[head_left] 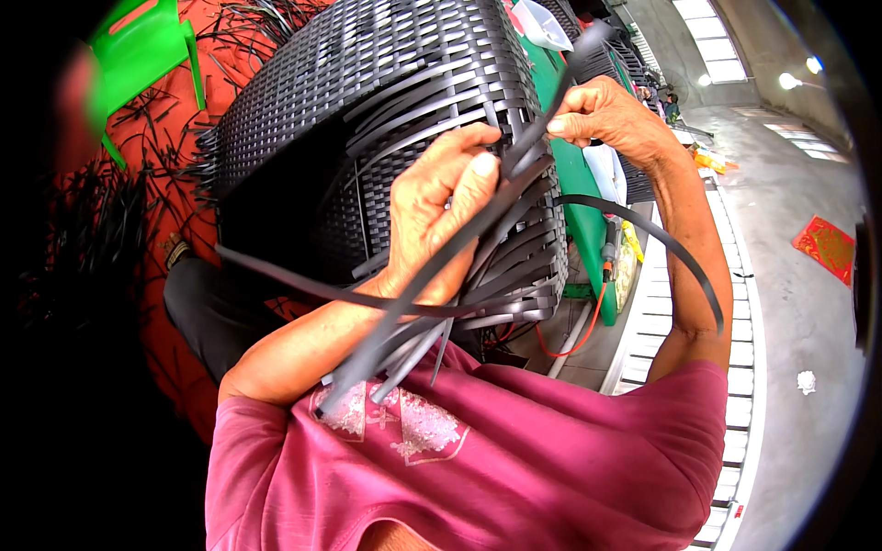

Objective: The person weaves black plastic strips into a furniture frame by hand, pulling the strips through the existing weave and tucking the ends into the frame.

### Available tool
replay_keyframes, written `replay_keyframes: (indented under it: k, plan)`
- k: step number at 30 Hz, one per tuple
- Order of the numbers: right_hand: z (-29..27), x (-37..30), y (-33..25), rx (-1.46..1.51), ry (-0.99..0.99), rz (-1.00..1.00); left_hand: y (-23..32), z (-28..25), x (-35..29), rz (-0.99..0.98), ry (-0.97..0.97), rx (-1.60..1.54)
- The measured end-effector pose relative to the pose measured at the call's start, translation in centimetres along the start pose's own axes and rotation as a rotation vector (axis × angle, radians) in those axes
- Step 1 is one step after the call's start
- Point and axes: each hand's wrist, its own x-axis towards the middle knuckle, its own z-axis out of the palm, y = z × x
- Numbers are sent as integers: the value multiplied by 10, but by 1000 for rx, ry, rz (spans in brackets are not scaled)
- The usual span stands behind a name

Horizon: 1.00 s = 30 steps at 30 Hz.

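A large piece of black-grey wicker weaving [395, 78] fills the space before me, with a dark hollow on its left. Loose flat plastic strips [514, 262] bunch along its near right edge and stick out toward my shirt. At that edge my left hand [436, 207] is closed, thumb and forefinger around a strip in the weave. One long, partly blurred dark strip [404, 308] slants across in front of my left hand and wrist. My right hand [611, 119] pinches beside that strip's upper part, seemingly on it. Another strip [657, 230] curves out toward my right forearm.
A green chair [147, 55] stands at upper left on a red floor covering [216, 37] strewn with strip offcuts. Right of the weaving are a green board [588, 220], a tool with an orange cord [608, 248] and a white container [542, 26].
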Motion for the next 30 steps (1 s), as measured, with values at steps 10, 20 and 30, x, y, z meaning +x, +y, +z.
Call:
replay_keyframes:
  k: [10, 20, 30]
  plan:
    - [6, 6, -13, -142, 17, -54, 11, -12, 39, -551, -5, -189]
    - [7, 8, -16, -223, 86, -153, -13, -19, 58, 84, -302, 704]
    - [21, -22, -41, -965, 710, -686, -19, -119, 57, -472, -116, 438]
